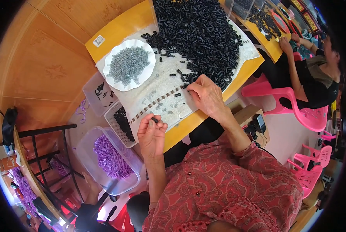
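Note:
My left hand (153, 134) is raised at the table's near edge, its fingers closed around a small black cylindrical piece (154, 120). My right hand (207, 97) pinches its thumb and fingers together low over the cloth, beside a big heap of small black cylindrical pieces (204, 38). What lies between those fingertips is too small to make out. One loose black piece (177, 94) rests just left of them. On the white cloth (140, 96), a white scalloped plate (152, 58) holds many small clear-grey pieces (129, 65). A few more clear pieces (169, 108) lie scattered between my hands.
Left of the yellow table (177, 138) stand a white basket (110, 116) of black parts and a clear bin (133, 185) of purple pieces (111, 156). Another person (316, 73) works at a table on the right, near a pink chair (300, 112).

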`<action>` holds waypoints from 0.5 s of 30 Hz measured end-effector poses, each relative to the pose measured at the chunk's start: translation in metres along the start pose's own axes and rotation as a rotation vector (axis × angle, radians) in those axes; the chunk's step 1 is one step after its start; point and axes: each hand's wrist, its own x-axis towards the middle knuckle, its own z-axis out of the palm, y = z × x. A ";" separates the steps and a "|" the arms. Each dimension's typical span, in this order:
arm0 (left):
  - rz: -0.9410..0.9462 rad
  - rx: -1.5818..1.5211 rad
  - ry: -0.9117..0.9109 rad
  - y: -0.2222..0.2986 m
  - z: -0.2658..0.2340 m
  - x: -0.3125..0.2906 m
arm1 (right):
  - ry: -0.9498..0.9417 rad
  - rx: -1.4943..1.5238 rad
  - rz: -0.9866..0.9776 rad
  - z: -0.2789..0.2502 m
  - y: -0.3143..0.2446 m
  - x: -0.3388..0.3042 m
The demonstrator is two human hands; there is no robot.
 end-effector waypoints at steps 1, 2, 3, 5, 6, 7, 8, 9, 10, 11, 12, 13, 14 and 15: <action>0.002 0.000 0.002 -0.001 0.001 0.001 | -0.007 -0.014 -0.042 0.000 0.000 0.001; 0.000 -0.006 -0.005 -0.002 0.002 0.001 | -0.009 -0.012 -0.044 0.000 -0.001 0.001; -0.001 -0.012 -0.012 -0.003 0.003 0.001 | 0.019 0.016 -0.060 0.000 -0.001 0.001; -0.007 -0.021 -0.015 -0.005 0.006 0.002 | 0.044 0.047 -0.079 0.001 -0.002 0.000; -0.016 -0.030 -0.021 -0.006 0.007 0.003 | 0.061 0.222 -0.037 0.002 -0.003 -0.002; -0.012 -0.031 -0.017 -0.007 0.008 0.003 | 0.076 0.398 0.005 0.003 -0.005 -0.004; -0.025 -0.032 -0.022 -0.008 0.009 0.003 | 0.071 0.401 0.002 0.002 -0.009 -0.006; -0.038 -0.034 -0.026 -0.009 0.010 0.004 | 0.023 0.570 0.080 -0.001 -0.015 -0.007; -0.037 -0.034 -0.025 -0.011 0.011 0.005 | -0.023 0.735 0.161 -0.003 -0.019 -0.009; -0.046 -0.036 -0.028 -0.013 0.012 0.006 | -0.025 0.736 0.161 -0.001 -0.020 -0.011; -0.055 -0.037 -0.031 -0.014 0.013 0.007 | -0.049 0.889 0.220 0.001 -0.020 -0.013; -0.051 -0.036 -0.027 -0.016 0.014 0.007 | -0.076 1.044 0.280 0.003 -0.021 -0.015; -0.050 -0.044 -0.031 -0.017 0.016 0.007 | -0.081 1.047 0.279 0.003 -0.023 -0.016; -0.048 -0.051 -0.034 -0.017 0.016 0.007 | -0.100 1.077 0.289 0.002 -0.026 -0.016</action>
